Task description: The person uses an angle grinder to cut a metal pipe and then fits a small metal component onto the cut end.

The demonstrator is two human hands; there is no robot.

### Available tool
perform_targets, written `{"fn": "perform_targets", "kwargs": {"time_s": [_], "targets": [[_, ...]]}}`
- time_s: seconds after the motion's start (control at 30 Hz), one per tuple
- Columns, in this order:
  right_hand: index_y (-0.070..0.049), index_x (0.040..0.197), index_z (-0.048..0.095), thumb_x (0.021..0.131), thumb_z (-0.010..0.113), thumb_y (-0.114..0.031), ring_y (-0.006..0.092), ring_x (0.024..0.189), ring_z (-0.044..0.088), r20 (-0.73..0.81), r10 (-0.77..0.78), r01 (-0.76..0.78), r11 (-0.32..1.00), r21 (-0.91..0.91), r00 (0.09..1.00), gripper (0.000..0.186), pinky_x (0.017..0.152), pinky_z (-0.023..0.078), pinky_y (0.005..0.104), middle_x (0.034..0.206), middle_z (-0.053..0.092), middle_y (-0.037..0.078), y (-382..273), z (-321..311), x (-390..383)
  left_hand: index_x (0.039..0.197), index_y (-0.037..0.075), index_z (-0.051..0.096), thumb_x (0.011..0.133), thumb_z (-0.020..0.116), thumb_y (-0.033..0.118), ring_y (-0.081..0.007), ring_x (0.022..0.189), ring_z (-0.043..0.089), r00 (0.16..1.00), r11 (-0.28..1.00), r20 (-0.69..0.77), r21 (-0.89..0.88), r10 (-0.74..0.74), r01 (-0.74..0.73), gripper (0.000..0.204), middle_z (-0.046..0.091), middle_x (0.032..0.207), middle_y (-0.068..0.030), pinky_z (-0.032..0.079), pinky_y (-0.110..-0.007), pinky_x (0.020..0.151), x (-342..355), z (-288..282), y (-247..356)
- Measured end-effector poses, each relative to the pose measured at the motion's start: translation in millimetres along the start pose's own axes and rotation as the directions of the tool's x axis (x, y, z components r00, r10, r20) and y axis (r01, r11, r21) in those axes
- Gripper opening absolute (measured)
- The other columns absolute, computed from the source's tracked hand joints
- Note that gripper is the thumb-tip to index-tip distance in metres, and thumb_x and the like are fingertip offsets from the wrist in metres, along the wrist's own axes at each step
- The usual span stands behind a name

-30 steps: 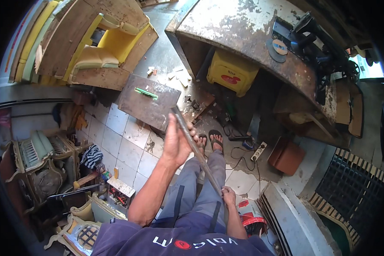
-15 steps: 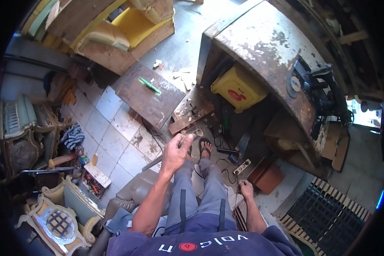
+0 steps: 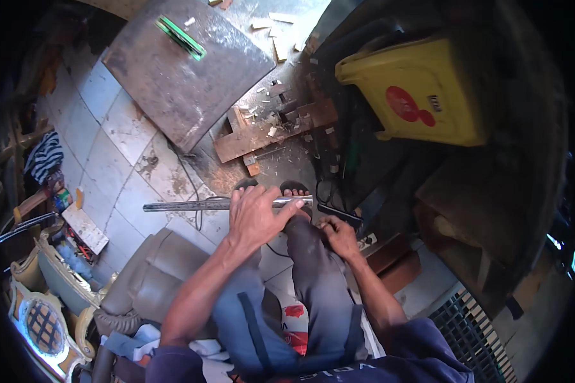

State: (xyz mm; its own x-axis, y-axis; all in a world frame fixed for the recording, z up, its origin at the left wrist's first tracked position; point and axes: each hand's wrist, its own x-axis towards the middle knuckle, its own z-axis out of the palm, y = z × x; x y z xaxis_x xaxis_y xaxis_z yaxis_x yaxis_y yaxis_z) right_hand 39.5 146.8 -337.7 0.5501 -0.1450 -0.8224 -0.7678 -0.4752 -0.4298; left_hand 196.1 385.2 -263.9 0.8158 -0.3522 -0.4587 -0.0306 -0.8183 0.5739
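Note:
My left hand [image 3: 257, 214] is closed over a long straight metal bar [image 3: 188, 206], which lies roughly level in front of my knees. Its greyer end points left past the hand, and a shinier stretch shows on the right under my thumb. To the right and a little lower, my right hand [image 3: 340, 237] has its fingers curled and pinched together beside my knee, just off the bar's right end. Whatever is in those fingers, if anything, is too small or hidden to make out. My sandalled feet show just beyond the bar.
A brown low table [image 3: 191, 83] bearing a green tool [image 3: 181, 38] stands ahead. Right of it lies a wooden block [image 3: 278, 131] among scraps. A yellow plastic stool [image 3: 421, 96] is under the workbench at right. A grey padded chair [image 3: 163, 274] sits at left; cords cross the floor.
My body has bent down, closer to the low table. The left hand has brought the bar across my knees, where its full length shows. My right hand has come up toward the bar's end.

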Motion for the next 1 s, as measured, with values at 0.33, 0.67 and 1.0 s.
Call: {"fn": "perform_targets", "kwargs": {"time_s": [0.33, 0.67, 1.0], "targets": [[-0.004, 0.122, 0.072, 0.1, 0.061, -0.019, 0.0282, 0.094, 0.073, -0.401, -0.143, 0.151, 0.988, -0.012, 0.905, 0.029, 0.085, 0.056, 0.038, 0.103, 0.075, 0.017, 72.2, 31.4, 167.5, 0.093, -0.001, 0.076, 0.095, 0.067, 0.057, -0.0443, 0.079, 0.069, 0.998, 0.998, -0.049, 0.047, -0.031, 0.033, 0.059, 0.07, 0.08, -0.0239, 0.05, -0.054, 0.075, 114.4, 101.9, -123.7], [0.002, 0.136, 0.062, 0.091, 0.075, -0.022, 0.0457, 0.125, 0.061, -0.42, -0.389, 0.33, 0.921, -0.207, 0.82, 0.053, 0.106, 0.049, 0.0478, 0.131, 0.066, 0.028, 94.5, 70.2, 256.4, 0.101, 0.005, 0.081, 0.095, 0.057, 0.07, -0.0452, 0.08, 0.073, 0.996, 0.979, 0.068, 0.2, -0.057, 0.042, 0.069, 0.072, 0.075, -0.0259, 0.056, -0.054, 0.077, 150.3, 104.8, -163.4], [0.003, 0.118, 0.066, 0.094, 0.071, -0.02, 0.0487, 0.103, 0.068, -0.765, -0.25, 0.401, 0.916, 0.012, 0.593, 0.034, 0.087, 0.053, 0.0487, 0.105, 0.069, 0.031, 125.5, 39.2, 181.5, 0.102, 0.01, 0.078, 0.093, 0.069, 0.056, -0.0328, 0.09, 0.067, 0.932, 0.94, -0.287, 0.317, 0.222, -0.126, 0.047, 0.073, 0.092, -0.0144, 0.037, -0.045, 0.08, 149.8, 122.1, -153.9]]}}
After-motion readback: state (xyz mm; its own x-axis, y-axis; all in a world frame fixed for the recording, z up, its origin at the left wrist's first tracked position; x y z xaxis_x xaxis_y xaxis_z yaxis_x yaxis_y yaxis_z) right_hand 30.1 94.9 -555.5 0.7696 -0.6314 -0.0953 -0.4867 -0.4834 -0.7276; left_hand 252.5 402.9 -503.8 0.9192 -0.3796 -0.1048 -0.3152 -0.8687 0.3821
